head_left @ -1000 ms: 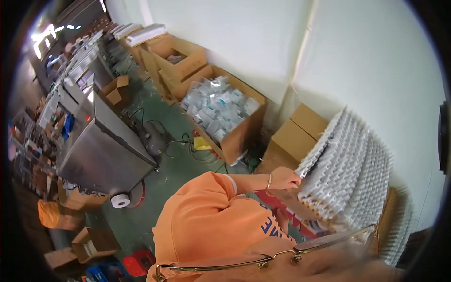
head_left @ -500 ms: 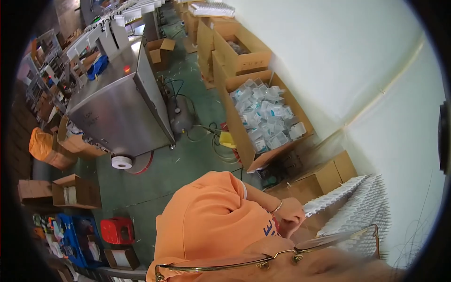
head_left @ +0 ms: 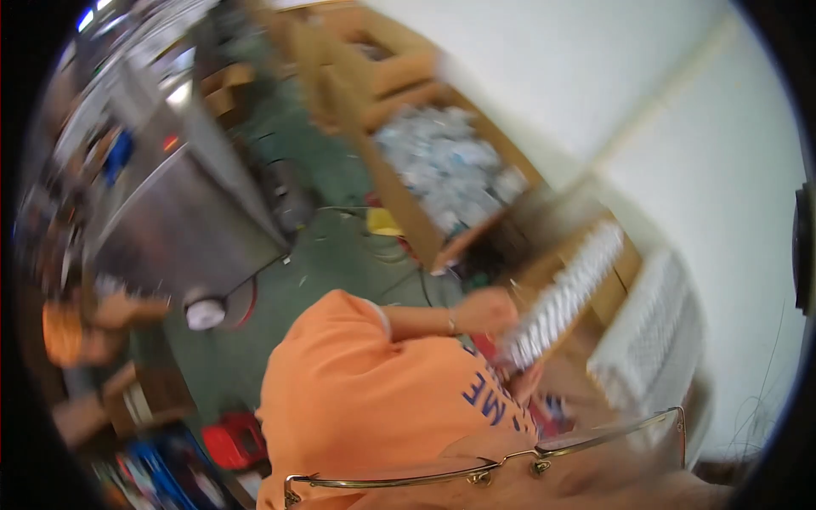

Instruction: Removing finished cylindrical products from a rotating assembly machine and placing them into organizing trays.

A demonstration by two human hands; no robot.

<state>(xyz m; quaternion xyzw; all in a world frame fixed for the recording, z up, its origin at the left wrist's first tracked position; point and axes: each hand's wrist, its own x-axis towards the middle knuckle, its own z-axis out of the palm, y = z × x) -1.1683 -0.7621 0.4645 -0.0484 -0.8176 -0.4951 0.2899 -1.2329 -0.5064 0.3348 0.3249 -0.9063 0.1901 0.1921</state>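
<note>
White ridged strip (head_left: pixel 568 293) slants over the cardboard carton (head_left: pixel 606 300), near end between left hand (head_left: pixel 490 311) and right hand (head_left: pixel 528 382), presumably for two-handed support; blur prevents telling whether either hand's fingers grip.

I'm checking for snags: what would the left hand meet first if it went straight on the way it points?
Probably the long, white, ridged piece just ahead of the left hand, though blur leaves depth and any contact unclear.

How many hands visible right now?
2: the left hand is beside the lower end of the white ridged strip; the right hand is just below that end. Others may be hidden by blur.
</note>
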